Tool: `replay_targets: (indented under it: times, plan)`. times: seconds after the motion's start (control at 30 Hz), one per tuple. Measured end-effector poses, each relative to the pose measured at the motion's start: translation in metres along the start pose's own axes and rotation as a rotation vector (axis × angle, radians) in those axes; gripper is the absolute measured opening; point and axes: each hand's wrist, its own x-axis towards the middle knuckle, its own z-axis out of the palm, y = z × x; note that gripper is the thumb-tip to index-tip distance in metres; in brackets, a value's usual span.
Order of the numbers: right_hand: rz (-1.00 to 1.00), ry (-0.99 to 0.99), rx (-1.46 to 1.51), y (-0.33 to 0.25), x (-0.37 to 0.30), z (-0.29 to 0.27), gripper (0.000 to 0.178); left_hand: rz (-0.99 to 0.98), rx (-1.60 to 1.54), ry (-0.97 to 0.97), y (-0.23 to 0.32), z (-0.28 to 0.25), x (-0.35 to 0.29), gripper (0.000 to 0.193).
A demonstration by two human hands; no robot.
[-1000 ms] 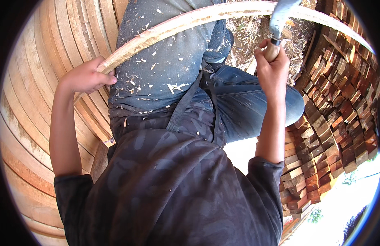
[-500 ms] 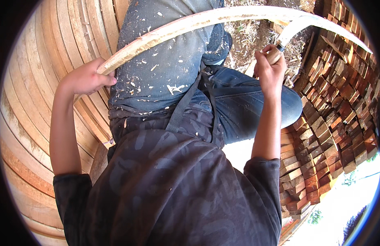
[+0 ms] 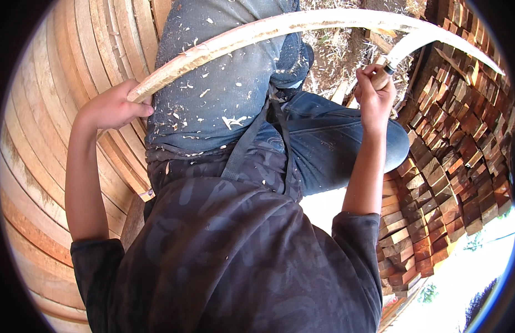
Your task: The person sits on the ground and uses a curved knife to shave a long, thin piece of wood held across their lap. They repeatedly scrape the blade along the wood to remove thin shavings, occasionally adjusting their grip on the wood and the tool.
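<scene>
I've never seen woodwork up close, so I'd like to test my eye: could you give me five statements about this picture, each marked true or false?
1. The left hand holds a long, curved wooden strip. True.
2. The right hand holds a paintbrush. False: it holds a curved-bladed tool by its wooden handle.
3. Pale shavings are scattered on the jeans. True.
4. The stacked wood ends are on the person's left. False: they are on the right; long planks are on the left.
5. The person's shirt is dark. True.
</scene>
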Motion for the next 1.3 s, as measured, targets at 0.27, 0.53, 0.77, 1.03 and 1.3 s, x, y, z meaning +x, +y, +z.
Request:
replay_targets:
  times: [0.27, 0.53, 0.77, 1.03, 1.3]
  plan:
    - [0.029, -0.003, 0.296, 0.007, 0.008, -0.009, 0.011, 0.046, 0.005, -0.032, 0.01, 0.0, -0.004, 0.022]
    - [-0.003, 0.054, 0.322, 0.004, 0.015, -0.01, 0.011, 0.039, 0.02, -0.063, 0.011, -0.006, 0.001, 0.029]
    - [0.046, 0.004, 0.325, 0.003, 0.02, -0.023, 0.012, -0.026, -0.044, -0.054, 0.015, -0.001, -0.005, 0.019]
    - [-0.015, 0.01, 0.418, 0.01, 0.03, -0.025, 0.009, -0.033, -0.076, -0.088, 0.012, -0.007, -0.001, 0.032]
    - [-0.053, -0.012, 0.313, 0.01, 0.036, -0.029, 0.009, -0.037, -0.082, -0.085, 0.016, -0.006, -0.003, 0.02]
